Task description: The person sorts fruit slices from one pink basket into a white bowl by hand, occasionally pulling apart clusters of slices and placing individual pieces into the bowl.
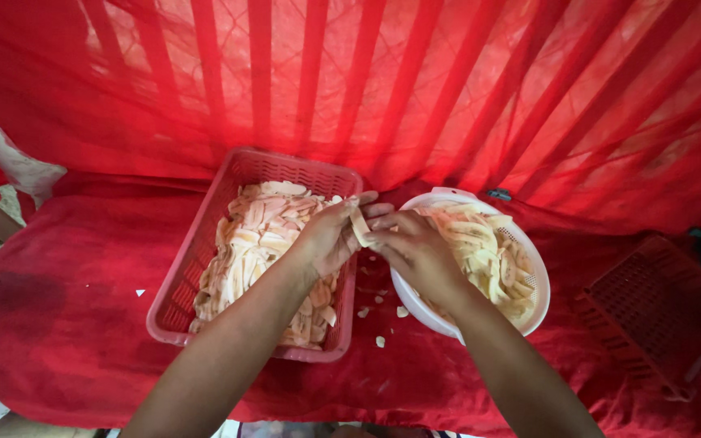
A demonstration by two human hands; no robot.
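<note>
A pale slice (359, 225) is pinched at its upper end by the fingertips of the left hand (330, 235), while the curled fingers of the right hand (415, 247) are pressed against its lower end. It is held in the air between a red slotted basket (204, 235) on the left and a white colander (448, 324) on the right, both heaped with similar slices (261, 235). The work looks best done with the strip kept steady over the gap above the red cloth (66, 324), where small scraps (380, 341) are scattered. What the right fingertips grip cannot be told; any blade is hidden. A second red basket (659, 308) is cut off at far right.
</note>
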